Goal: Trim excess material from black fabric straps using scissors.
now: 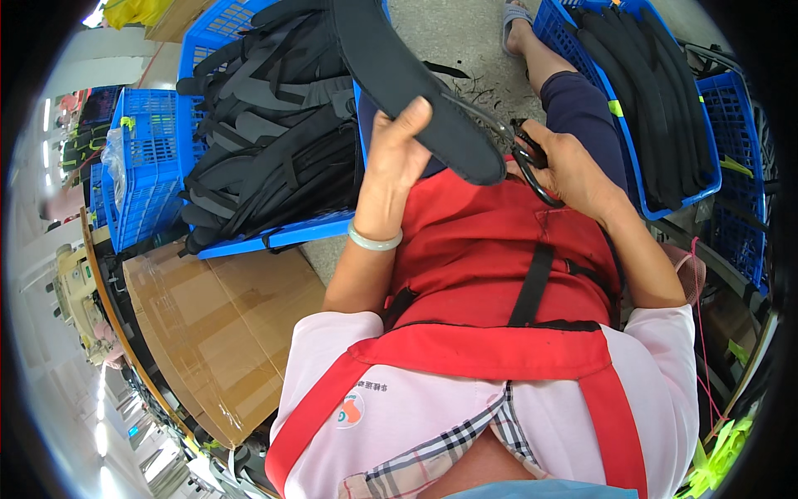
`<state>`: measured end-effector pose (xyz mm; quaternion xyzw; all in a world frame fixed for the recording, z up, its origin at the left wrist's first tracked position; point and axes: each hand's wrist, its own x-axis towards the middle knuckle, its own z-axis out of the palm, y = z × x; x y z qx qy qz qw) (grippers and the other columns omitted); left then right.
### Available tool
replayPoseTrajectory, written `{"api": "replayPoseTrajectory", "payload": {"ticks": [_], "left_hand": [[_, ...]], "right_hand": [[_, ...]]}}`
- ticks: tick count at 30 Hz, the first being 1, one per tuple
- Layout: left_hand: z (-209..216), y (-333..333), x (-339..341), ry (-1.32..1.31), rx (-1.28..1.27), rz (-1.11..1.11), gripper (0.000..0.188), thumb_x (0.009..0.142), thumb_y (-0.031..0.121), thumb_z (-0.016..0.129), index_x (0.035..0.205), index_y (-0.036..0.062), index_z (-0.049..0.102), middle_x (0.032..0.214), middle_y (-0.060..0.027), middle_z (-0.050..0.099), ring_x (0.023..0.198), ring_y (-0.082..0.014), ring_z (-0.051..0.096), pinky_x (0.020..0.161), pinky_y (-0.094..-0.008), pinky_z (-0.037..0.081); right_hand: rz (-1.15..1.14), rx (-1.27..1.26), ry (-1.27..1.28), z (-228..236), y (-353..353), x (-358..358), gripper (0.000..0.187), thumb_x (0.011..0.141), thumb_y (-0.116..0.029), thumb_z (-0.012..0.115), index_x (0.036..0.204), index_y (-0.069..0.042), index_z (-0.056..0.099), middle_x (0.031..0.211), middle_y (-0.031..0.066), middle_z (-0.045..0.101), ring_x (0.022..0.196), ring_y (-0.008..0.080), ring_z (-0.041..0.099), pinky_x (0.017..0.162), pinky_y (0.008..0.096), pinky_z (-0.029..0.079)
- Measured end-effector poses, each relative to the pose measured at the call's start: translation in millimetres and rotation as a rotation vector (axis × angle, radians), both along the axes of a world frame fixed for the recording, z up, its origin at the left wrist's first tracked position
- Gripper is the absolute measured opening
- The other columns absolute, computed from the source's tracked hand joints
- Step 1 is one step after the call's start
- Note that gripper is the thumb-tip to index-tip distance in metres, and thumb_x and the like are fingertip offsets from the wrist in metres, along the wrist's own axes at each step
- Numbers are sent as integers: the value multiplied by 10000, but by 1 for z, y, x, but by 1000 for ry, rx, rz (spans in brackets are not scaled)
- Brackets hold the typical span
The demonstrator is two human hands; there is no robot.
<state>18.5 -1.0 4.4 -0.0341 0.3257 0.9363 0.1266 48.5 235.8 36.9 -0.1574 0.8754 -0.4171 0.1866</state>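
Strap (399, 71), black and padded, curves from the top edge to upper centre, its rounded end near the left hand (401, 150), whose thumb and fingers grip it. Just right, the right hand (575, 170) is closed around black-handled scissors (539, 166), close beside the strap's edge. Bare floor (440, 25) shows at top centre between two blue crates, left crate (283, 234) and right crate (700, 193). Lower centre, small print and a round badge (350, 410) mark the pale shirt (465, 407).
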Motion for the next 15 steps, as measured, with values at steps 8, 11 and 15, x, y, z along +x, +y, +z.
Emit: {"api": "replayPoseTrajectory", "payload": {"ticks": [8,11,15], "left_hand": [[-3,3,-1,31,-55,-12,217,791,-55,705,965,64,656,923,-53,669,868,-181,655,820,-343,543],[-6,2,0,51,-67,3,250,775,-74,713,970,72,660,925,-44,674,875,-176,657,820,-339,542],[-9,2,-2,72,-75,23,255,775,-85,709,971,71,662,936,-44,678,882,-175,660,824,-328,541]], "right_hand": [[28,-23,14,0,-12,0,469,761,-198,756,1023,6,425,824,258,608,868,471,582,714,467,473],[46,12,19,3,-15,-2,488,749,-170,752,1051,2,409,831,254,617,876,463,596,714,478,472],[76,61,25,-6,-13,-6,397,791,-122,697,1047,13,424,815,248,622,838,452,602,696,478,473]]}}
